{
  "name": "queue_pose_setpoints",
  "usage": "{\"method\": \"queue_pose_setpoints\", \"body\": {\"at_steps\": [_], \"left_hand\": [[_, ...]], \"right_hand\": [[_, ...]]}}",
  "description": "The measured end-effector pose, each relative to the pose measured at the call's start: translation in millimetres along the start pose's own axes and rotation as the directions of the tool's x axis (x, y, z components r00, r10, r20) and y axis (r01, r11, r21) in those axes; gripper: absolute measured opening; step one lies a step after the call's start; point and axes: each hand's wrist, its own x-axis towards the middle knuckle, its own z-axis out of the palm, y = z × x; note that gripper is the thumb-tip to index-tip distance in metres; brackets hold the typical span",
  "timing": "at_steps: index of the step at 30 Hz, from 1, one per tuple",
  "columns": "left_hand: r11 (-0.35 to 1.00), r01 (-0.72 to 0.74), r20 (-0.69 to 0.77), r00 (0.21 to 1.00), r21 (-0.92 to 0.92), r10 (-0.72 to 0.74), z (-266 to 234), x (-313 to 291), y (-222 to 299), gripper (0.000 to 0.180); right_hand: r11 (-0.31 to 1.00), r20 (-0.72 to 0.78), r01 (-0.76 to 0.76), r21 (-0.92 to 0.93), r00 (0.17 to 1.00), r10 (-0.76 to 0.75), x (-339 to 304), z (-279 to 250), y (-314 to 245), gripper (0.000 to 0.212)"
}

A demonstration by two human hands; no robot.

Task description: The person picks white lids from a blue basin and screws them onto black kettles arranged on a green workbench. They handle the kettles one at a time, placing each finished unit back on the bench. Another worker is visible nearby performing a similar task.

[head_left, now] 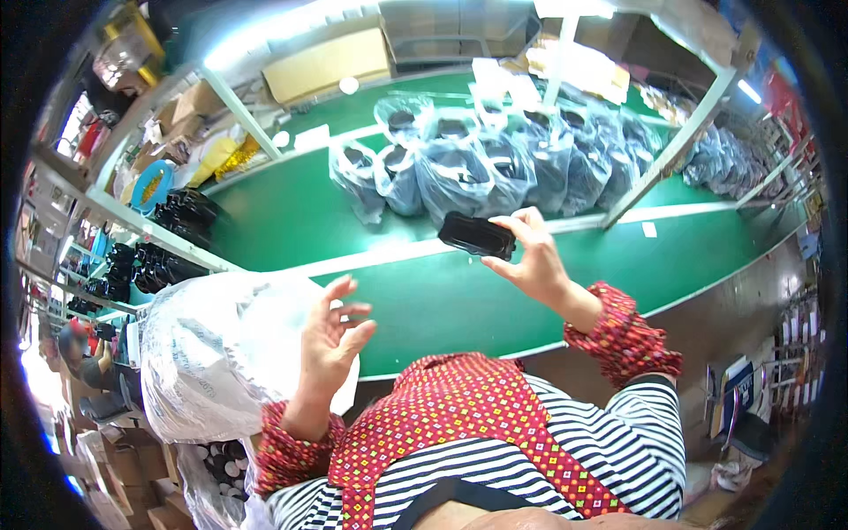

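Note:
Between the thumb and fingers of my right hand (537,258) is a small black plastic case (477,236), held above the near part of the green table (424,309). What the case contains, if anything, I cannot make out. My left hand (331,340) is raised with its fingers apart, beside a big white plastic bag (221,344), and nothing is in it. Beyond the case, several clear plastic bags (455,172) with dark things inside stand in a cluster on the green surface.
A white rail (397,254) runs along the green surface, and a metal post (658,168) rises at the right. Black parts (185,216) lie in a pile at the left, near a blue basin (152,187). Cardboard boxes (132,468) stand at lower left. A person (88,362) is farther left.

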Motion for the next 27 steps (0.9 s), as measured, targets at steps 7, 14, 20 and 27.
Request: {"method": "queue_pose_setpoints", "body": {"at_steps": [7, 14, 20, 27], "left_hand": [[0.722, 0.666, -0.409, 0.616, -0.187, -0.673, -1.5, -149.8, -169.0, 0.032], [0.515, 0.802, -0.501, 0.326, -0.302, -0.802, 55.8, -235.2, -176.9, 0.032], [0.531, 0.788, -0.550, 0.306, -0.311, -0.777, 86.3, -296.8, -189.0, 0.034], [0.620, 0.738, -0.520, 0.431, -0.266, -0.737, 76.5, -381.4, -208.7, 0.040]], "right_hand": [[0.932, 0.235, -0.312, -0.182, 0.907, 0.350, -144.7, 119.1, 185.0, 0.060], [0.938, 0.345, -0.235, -0.254, 0.884, 0.315, -156.2, 133.9, 238.1, 0.062], [0.964, 0.283, -0.027, -0.265, 0.953, 0.105, -138.9, 135.1, 223.5, 0.074], [0.993, 0.367, -0.117, -0.022, 0.923, 0.117, -185.3, 162.3, 163.1, 0.055]]}}
